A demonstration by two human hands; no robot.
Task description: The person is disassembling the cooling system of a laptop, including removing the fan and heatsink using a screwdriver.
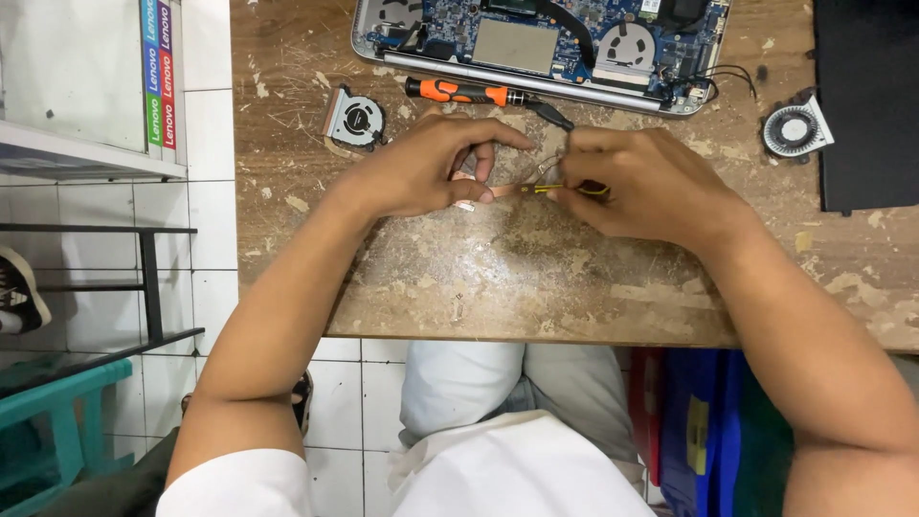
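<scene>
Nearest, on the worn, scratched wooden table (536,287), both hands meet at mid-table. The left hand (421,168) pinches a thin flat copper-coloured metal strip (500,191), and the right hand (641,187) is closed around a small yellow-handled tool (565,190) touching it. Just beyond lies an orange-and-black screwdriver (464,92), with a small black cooling fan (354,119) to its left. Farthest sits an opened silver laptop (541,43), circuit board exposed.

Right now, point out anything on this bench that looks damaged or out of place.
The wooden tabletop is badly worn, its surface flaking in pale patches. The opened laptop lies with its board exposed, and two cooling fans sit loose beside it.
</scene>
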